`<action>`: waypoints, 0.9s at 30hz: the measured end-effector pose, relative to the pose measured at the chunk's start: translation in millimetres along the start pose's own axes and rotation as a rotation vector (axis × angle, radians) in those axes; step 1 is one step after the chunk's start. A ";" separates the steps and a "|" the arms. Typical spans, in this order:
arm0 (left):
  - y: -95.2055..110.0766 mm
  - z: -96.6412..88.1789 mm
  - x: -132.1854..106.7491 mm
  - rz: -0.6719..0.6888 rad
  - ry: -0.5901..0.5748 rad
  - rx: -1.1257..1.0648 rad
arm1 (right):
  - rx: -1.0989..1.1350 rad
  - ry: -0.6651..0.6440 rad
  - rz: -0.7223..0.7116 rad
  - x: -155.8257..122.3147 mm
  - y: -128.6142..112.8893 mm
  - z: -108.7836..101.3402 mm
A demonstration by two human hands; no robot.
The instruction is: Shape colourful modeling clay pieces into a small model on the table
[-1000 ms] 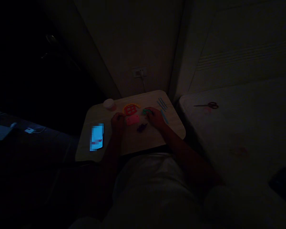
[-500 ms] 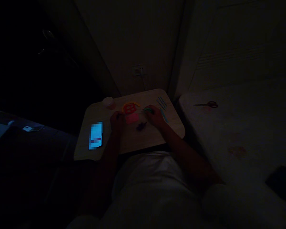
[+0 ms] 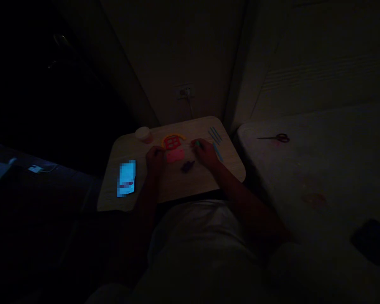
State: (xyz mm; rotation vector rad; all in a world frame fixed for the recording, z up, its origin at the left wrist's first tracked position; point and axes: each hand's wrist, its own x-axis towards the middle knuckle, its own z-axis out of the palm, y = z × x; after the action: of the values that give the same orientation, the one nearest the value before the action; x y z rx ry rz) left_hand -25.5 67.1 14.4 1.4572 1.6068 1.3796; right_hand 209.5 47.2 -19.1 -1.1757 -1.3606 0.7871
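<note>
The scene is very dark. In my right hand (image 3: pixel 205 153) a small green lump (image 3: pixel 198 144) is held between thumb and fingers, above the table's right half. My left hand (image 3: pixel 155 158) rests with curled fingers at the left edge of a flat pink piece (image 3: pixel 175 156); whatever those fingers hold is too dark to make out. Directly behind the pink piece lies a red window-shaped frame (image 3: pixel 173 142), with a yellow arched strip (image 3: pixel 177 136) curving over it. A dark purple lump (image 3: pixel 187 166) sits in front, between my hands.
On the small wooden table (image 3: pixel 180 190) stand a pale cup (image 3: pixel 143 134) at the back left and a lit phone (image 3: pixel 126 178) at the left. Several blue sticks (image 3: pixel 215 135) lie at the right. Scissors (image 3: pixel 278 138) rest on a pale surface beyond. A wall socket (image 3: pixel 184 91) holds a plug.
The green thing in my right hand shows less and looks shorter and rounder now, as the fingers have shifted around it. My left hand has barely moved. The view has shifted slightly.
</note>
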 end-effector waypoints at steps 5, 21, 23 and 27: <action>0.4 -0.7 -0.2 0.023 -0.003 -0.005 | 0.066 -0.035 0.024 -0.6 1.0 1.1; 0.5 -1.4 -1.0 0.030 0.003 -0.004 | 0.108 0.046 0.053 0.0 7.9 2.3; 0.2 -1.4 -1.0 0.025 -0.005 -0.004 | 0.091 0.037 0.055 0.7 9.4 2.6; -0.3 -0.7 -0.3 0.014 -0.006 -0.018 | 0.044 0.016 0.016 0.6 8.6 1.8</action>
State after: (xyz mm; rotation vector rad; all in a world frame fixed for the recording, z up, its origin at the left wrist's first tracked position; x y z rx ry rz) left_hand -26.2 66.6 14.3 1.4636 1.5791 1.3925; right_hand 209.6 50.5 -27.3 -1.1575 -1.3163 0.8138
